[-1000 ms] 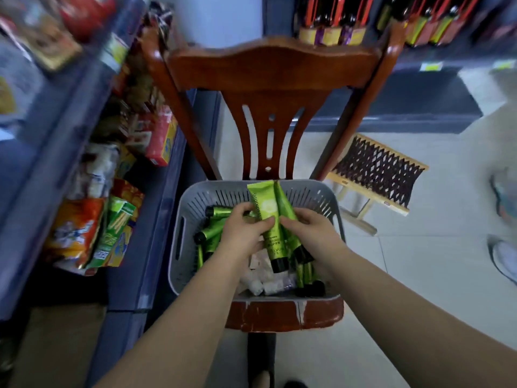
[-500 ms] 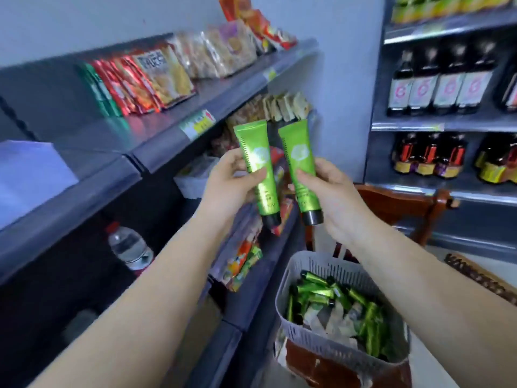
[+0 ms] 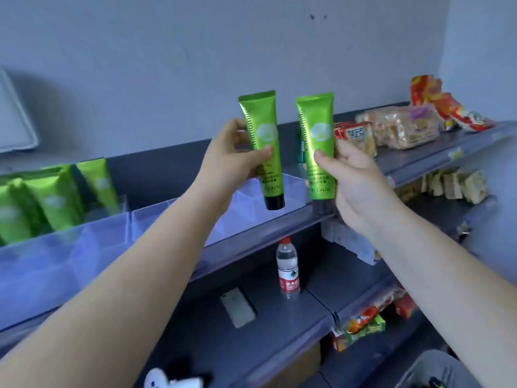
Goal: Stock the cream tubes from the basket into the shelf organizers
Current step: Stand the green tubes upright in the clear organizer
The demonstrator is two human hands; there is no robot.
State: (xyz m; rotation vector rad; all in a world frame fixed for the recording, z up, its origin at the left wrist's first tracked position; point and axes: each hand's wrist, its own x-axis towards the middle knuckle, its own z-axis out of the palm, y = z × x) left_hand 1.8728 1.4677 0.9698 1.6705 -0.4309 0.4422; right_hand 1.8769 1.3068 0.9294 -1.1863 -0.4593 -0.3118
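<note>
Setting: grey shop shelving (image 3: 279,236) runs against a pale blue-grey wall, seen from a head-worn camera looking across two raised bare forearms.
Left hand: the left hand (image 3: 232,161) pinches a green cream tube (image 3: 261,141) near its middle, thumb across the front, fingers curled behind; the tube stands almost upright, crimped end up, black cap down.
Right hand: the right hand (image 3: 355,177) grips a second green tube (image 3: 317,147) the same way up, thumb pressed on its printed face, the cap partly hidden by the shelf edge behind it.
Tubes: the two are held side by side, close but apart, above the clear shelf organizers (image 3: 145,222) on the upper shelf.
Stocked tubes: more green tubes (image 3: 56,197) stand upright in the organizer compartments at far left, blurred.
Basket: only the grey rim of the basket (image 3: 430,368) shows at the bottom right corner.
Upper shelf, right: snack packets (image 3: 402,127) in clear and red wrappers lie on it.
Lower shelf: a water bottle (image 3: 287,271) with a red cap stands upright, with a phone (image 3: 237,306) lying flat near it.
</note>
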